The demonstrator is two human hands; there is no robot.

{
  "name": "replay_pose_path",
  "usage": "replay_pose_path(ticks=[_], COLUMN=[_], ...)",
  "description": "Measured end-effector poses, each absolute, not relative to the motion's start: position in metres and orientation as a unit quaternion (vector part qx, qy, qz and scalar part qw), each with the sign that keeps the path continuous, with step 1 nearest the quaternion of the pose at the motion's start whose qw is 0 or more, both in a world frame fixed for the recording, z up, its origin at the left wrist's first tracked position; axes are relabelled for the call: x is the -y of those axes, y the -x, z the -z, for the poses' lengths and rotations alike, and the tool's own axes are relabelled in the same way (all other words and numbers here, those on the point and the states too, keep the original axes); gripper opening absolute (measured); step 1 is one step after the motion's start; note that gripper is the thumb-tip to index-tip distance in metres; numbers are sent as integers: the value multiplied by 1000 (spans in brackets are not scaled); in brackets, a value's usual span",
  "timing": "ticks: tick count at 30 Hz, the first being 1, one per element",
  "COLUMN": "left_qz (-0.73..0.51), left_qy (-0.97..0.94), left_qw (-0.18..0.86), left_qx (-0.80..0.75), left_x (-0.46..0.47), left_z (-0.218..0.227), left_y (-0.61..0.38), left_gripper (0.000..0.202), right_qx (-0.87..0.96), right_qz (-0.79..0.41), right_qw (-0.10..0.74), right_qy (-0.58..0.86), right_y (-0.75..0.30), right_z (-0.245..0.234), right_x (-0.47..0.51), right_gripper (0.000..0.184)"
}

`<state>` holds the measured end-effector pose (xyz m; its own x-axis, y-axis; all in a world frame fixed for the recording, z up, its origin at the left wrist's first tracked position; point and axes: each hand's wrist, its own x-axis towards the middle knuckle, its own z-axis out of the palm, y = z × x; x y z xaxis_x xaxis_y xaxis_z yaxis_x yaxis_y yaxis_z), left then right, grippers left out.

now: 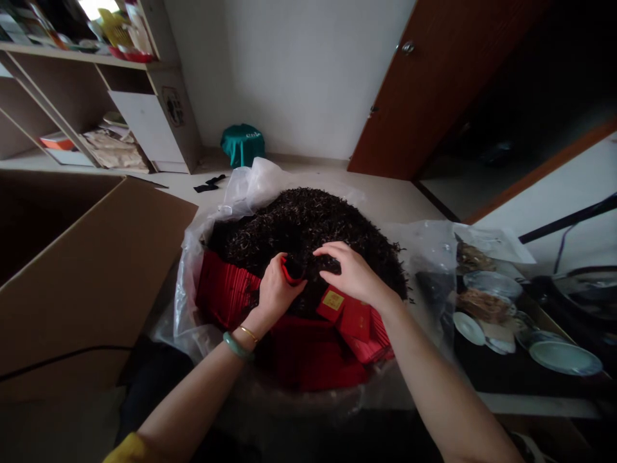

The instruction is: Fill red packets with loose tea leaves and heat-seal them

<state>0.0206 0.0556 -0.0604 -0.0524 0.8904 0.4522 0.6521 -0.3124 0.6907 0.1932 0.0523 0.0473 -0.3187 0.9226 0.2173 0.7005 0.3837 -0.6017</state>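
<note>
My left hand (278,283) is closed around a small red packet (291,272), whose mouth faces the heap and looks dark inside. To its right, my right hand (348,271) is curved with thumb and fingers apart. Dark strands show in that gap; whether any rest on the fingers I cannot tell. Both hands are over a large heap of dark dried strands, like loose tea leaves (308,215). Red packets (224,289) stand in a tight row left of my left hand. More red packets (354,318), some with gold print, lie under my right forearm.
Clear plastic sheeting (190,289) surrounds the heap. A cardboard box (96,257) stands at left, below shelves (159,122). At right, a dark table (520,379) carries dishes (563,357) and a bag. Behind are a teal-covered object (242,145) and a brown door (424,83).
</note>
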Motion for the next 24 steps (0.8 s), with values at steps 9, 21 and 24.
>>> replay_pose_path(ticks=[9,21,24], left_qz=[-518,-444,-465], left_qy=[-691,-594,-590], left_qw=[126,538,525], left_qx=[-488,-400,-401], left_x=[-51,-56,-53], left_z=[55,23,23], left_y=[-14,-6,-8], left_gripper=[58,61,50], right_qx=[857,716,677], right_qz=[-41,-238,-315], right_qw=[111,380,388], right_qy=[501,535,541], right_y=[-157,-199,-206], right_z=[-40,-38,-37], right_x=[-24,-37,-34], right_gripper=[12,23,23])
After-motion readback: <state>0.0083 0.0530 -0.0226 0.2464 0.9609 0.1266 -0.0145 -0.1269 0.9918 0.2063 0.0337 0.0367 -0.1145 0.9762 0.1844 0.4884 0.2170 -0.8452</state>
